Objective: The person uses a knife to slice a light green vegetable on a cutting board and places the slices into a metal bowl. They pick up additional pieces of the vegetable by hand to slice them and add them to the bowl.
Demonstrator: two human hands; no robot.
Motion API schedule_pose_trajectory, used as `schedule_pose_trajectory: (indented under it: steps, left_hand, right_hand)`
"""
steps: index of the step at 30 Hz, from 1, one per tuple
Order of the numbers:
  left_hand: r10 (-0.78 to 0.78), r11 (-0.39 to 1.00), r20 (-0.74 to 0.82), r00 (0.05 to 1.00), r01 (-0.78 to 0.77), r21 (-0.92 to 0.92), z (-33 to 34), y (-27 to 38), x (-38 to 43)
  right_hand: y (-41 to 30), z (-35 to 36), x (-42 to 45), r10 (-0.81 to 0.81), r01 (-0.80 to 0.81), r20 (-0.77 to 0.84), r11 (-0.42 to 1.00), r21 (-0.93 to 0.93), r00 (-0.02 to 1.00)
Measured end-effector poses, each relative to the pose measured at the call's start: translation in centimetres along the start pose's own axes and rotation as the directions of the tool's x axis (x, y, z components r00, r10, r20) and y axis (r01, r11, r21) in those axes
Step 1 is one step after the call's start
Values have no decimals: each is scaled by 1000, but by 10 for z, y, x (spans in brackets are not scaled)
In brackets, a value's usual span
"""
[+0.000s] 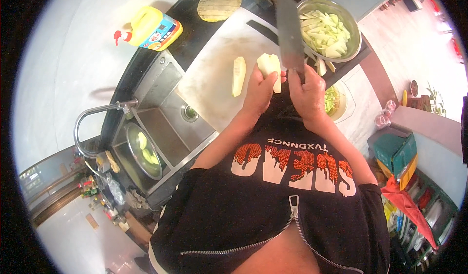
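Observation:
My left hand [260, 91] grips a pale, peeled vegetable piece [269, 67], held up over the near right part of the white cutting board [208, 62]. In my right hand [307, 89] is the handle of a cleaver [290, 29], its broad blade pointing away from me. The blade is beside the vegetable piece, and a narrow gap seems to part them. Another long peeled piece [238, 76] lies on the board, left of my hands. Beyond the cleaver on the right, a metal bowl [356, 43] holds many pale green cut slices [325, 32].
Left of the board is a steel sink [161, 127] with a faucet [98, 107] and a metal basin [131, 131] holding peeled pieces. A yellow pump bottle [151, 29] and a round wooden board [219, 4] stand behind. A bucket [343, 102] with green scraps sits low right.

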State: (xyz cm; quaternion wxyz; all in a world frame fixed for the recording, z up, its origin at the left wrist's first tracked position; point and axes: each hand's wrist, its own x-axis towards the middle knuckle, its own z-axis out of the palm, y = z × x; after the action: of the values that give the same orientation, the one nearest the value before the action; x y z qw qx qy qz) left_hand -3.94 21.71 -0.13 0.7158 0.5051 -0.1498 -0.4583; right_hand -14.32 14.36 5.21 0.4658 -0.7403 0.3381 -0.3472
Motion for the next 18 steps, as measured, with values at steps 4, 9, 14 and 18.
schedule_pose_trajectory:
  steps: [4,9,14,18]
  left_hand:
    - [41,999,35,999,-40,-21,0,0,0]
    - [25,1000,129,991,-24,-5,-3,-3,5]
    - [34,999,167,985,-30,-27,9,5,1]
    - [122,987,136,983,-135,89,8,3,1]
  right_hand:
    - [-3,5,-4,2,-1,62,1000,-28,998]
    - [-12,4,-1,118,-121,143,993,12,983]
    - [-9,9,-2,88,-90,126,996,11,988]
    - [-10,9,-1,29,-19,138,997,-78,990]
